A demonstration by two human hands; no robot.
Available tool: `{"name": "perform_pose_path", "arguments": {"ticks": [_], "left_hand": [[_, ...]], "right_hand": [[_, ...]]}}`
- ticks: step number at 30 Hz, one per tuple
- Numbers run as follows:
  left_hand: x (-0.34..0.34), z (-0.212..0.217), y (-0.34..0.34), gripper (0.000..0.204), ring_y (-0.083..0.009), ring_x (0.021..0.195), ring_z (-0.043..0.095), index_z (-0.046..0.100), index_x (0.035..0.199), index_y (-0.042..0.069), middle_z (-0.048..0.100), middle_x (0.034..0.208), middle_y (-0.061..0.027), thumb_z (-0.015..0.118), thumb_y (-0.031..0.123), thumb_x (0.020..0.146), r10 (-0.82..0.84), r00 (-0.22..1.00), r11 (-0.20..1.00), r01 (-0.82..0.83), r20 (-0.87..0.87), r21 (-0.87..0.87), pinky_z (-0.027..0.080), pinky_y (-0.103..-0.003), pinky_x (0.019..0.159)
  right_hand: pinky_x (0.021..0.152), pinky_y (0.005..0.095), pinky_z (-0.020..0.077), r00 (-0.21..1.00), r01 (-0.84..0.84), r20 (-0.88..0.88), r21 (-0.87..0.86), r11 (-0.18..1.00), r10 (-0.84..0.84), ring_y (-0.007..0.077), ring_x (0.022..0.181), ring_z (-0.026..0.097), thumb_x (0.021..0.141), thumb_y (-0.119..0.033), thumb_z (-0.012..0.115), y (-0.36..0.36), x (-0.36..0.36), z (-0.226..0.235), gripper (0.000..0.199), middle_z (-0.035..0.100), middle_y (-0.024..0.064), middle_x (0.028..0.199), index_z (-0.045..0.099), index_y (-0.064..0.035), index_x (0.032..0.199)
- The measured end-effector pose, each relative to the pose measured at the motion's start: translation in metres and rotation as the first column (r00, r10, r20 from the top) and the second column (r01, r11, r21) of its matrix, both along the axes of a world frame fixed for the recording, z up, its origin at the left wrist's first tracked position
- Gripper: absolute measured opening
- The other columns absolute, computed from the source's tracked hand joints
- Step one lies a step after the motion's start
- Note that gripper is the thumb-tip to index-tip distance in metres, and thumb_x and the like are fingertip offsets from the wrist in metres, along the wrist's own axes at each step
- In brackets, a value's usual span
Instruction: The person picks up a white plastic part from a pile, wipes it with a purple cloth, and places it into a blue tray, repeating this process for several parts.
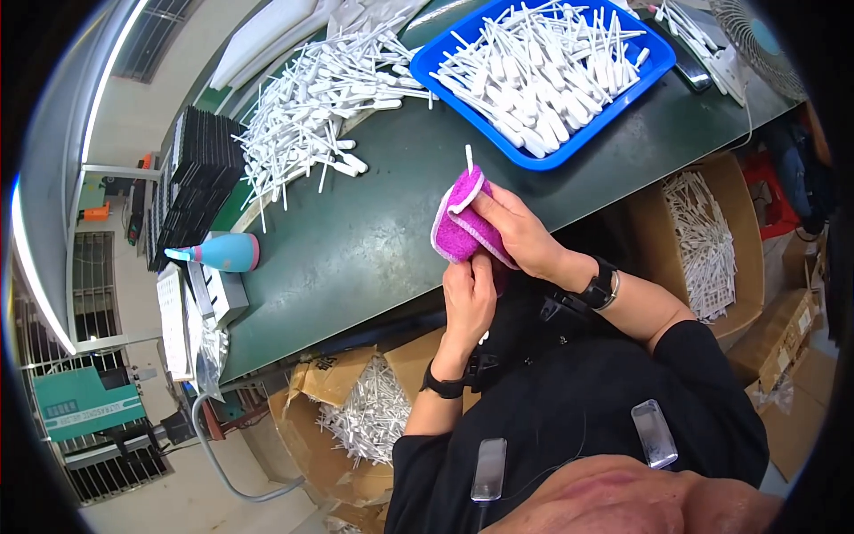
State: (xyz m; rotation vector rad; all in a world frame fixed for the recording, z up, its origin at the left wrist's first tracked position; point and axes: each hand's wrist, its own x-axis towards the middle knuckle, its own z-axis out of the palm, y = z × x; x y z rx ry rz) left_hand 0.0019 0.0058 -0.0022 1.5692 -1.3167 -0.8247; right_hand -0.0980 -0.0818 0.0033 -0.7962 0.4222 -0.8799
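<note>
a teal and pink spray bottle is seen lying at the left of the green bench. a fuzzy magenta cloth, folded around a thin white stick, is gripped above the bench edge by the left hand from below and the right hand. further right, a blue tray is filled with white sticks.

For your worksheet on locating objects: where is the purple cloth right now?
In the head view the purple cloth sits centre frame, held between both hands, wrapped around a white stick above the green table edge.
</note>
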Motion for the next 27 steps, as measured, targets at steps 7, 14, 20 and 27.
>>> {"name": "perform_pose_path", "arguments": {"ticks": [7, 14, 20, 27], "left_hand": [[-0.002, -0.005, -0.001, 0.022, -0.0078, 0.053, 0.04, 0.052, 0.079, 0.0, 0.048, 0.063, -0.0003, 0.043, 0.011, 0.096, -0.008, 0.972, 1.0, 0.014, -0.235, 0.026, 0.031, -0.025, 0.048], [-0.006, -0.011, 0.0, 0.022, -0.0086, 0.052, 0.041, 0.053, 0.077, -0.001, 0.047, 0.058, -0.0006, 0.046, 0.01, 0.094, 0.058, 0.966, 0.998, -0.057, -0.252, 0.014, 0.033, -0.027, 0.047], [-0.004, -0.008, -0.004, 0.026, -0.0084, 0.051, 0.044, 0.052, 0.072, -0.001, 0.048, 0.056, -0.0024, 0.049, 0.014, 0.094, 0.15, 0.911, 0.986, -0.111, -0.383, 0.122, 0.034, -0.028, 0.047], [0.025, 0.065, -0.006, 0.027, -0.0076, 0.05, 0.046, 0.065, 0.087, -0.004, 0.05, 0.055, 0.002, 0.054, 0.02, 0.093, -0.066, 0.997, 0.978, 0.056, 0.043, 0.203, 0.035, -0.026, 0.046]], "right_hand": [[0.075, 0.0212, 0.0432, 1.0, 0.011, -0.022, 0.023, 1.0, -0.011, 0.0034, 0.083, 0.05, 0.1, -0.025, 0.041, -0.001, -0.001, 0.003, 0.024, 0.056, -0.0017, 0.094, 0.054, -0.0054, 0.106], [0.073, 0.0219, 0.0443, 0.989, 0.012, -0.148, -0.113, 0.994, -0.029, 0.0033, 0.083, 0.051, 0.1, -0.025, 0.042, 0.004, 0.0, -0.003, 0.025, 0.058, -0.0009, 0.093, 0.056, -0.0045, 0.103], [0.074, 0.0214, 0.0445, 0.987, -0.04, -0.162, -0.177, 0.983, 0.011, 0.0033, 0.084, 0.051, 0.1, -0.024, 0.042, 0.001, 0.003, -0.005, 0.025, 0.058, -0.0008, 0.093, 0.056, -0.004, 0.105], [0.078, 0.0225, 0.0445, 0.999, 0.006, -0.038, -0.053, 0.999, -0.008, 0.0058, 0.086, 0.052, 0.098, -0.023, 0.046, -0.01, -0.02, -0.003, 0.024, 0.058, 0.0005, 0.094, 0.055, -0.0027, 0.106]]}}
